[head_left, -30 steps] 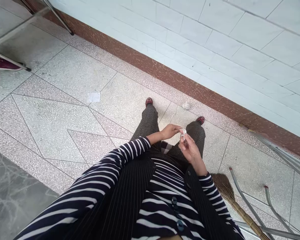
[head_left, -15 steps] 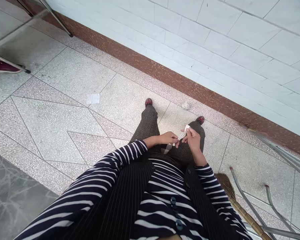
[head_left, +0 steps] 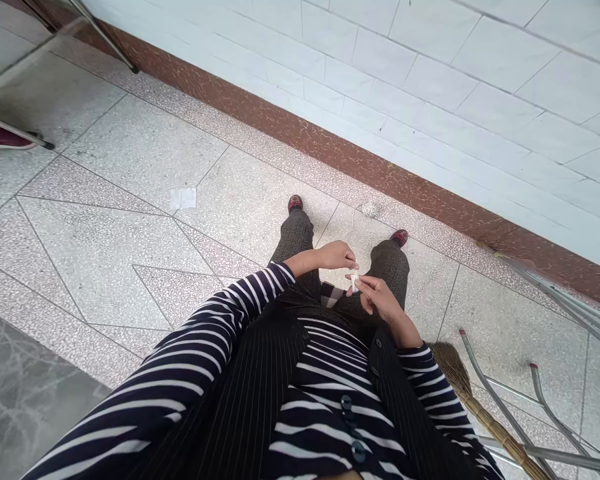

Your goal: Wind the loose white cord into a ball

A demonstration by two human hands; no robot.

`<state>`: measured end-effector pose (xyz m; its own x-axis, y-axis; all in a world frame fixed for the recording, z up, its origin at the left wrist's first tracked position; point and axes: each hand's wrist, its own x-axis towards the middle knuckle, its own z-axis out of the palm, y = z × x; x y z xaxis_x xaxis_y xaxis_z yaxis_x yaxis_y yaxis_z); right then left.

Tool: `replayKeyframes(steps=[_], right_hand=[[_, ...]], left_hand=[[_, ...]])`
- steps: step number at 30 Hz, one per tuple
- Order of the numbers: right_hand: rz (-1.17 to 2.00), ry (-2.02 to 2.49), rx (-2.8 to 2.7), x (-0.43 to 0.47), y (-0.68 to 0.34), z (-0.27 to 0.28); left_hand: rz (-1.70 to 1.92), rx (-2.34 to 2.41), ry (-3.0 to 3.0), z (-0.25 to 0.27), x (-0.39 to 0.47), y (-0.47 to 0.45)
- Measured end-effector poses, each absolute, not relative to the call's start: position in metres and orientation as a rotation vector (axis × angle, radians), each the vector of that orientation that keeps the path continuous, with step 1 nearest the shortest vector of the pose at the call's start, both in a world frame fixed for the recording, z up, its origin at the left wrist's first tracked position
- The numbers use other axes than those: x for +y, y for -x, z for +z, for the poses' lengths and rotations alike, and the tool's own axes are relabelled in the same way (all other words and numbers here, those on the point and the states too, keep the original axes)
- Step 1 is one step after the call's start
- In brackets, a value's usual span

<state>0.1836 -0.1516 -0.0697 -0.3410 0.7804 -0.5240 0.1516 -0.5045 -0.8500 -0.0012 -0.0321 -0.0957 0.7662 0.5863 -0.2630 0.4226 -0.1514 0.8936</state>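
A narrow white strip (head_left: 355, 283), perhaps ribbon or cord, is wound in a small loop at the fingertips of my right hand (head_left: 381, 300), which pinches it in front of my thighs. Just above it is my left hand (head_left: 336, 255), its thumb and fingers pressed together at the strip's upper end. How much the left fingers hold is too small to make out. A black-and-white checked patch of cloth (head_left: 331, 295) shows at my lap, below and between the hands.
A white tangle of string (head_left: 371, 210) lies on the floor between my shoes, near the wall. White paper (head_left: 183, 198) lies to the left. A broom (head_left: 490, 423) and metal-legged frame (head_left: 525, 407) stand at right. Another person's shoe (head_left: 3, 137) shows beside a metal-legged table at left.
My left hand has moved up from beside the right hand's fingers. The strip, stretched slantwise between both hands before, now sits in a compact loop at my right fingertips, slightly lower left.
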Motion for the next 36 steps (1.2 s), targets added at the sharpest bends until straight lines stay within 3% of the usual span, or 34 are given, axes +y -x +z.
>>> replayKeyframes(steps=[8, 16, 24, 29, 36], right_hand=[[1.951, 1.145, -0.977, -0.147, -0.194, -0.043], [1.926, 1.013, -1.094, -0.144, -0.189, -0.013], [1.629, 1.545, -1.401, -0.13, -0.205, -0.053], [1.786, 1.532, -1.465, -0.146, -0.195, -0.071], [2.05, 1.161, -1.346, -0.144, -0.197, -0.034]], left_hand=[[0.24, 0.708, -1.519, -0.11, -0.061, 0.02], [0.287, 0.817, -1.577, -0.113, -0.064, 0.015], [0.176, 0.701, -1.575, -0.098, -0.072, 0.023], [0.249, 0.806, -1.716, -0.085, -0.058, 0.028], [0.347, 0.824, -1.656, -0.086, -0.045, 0.018]])
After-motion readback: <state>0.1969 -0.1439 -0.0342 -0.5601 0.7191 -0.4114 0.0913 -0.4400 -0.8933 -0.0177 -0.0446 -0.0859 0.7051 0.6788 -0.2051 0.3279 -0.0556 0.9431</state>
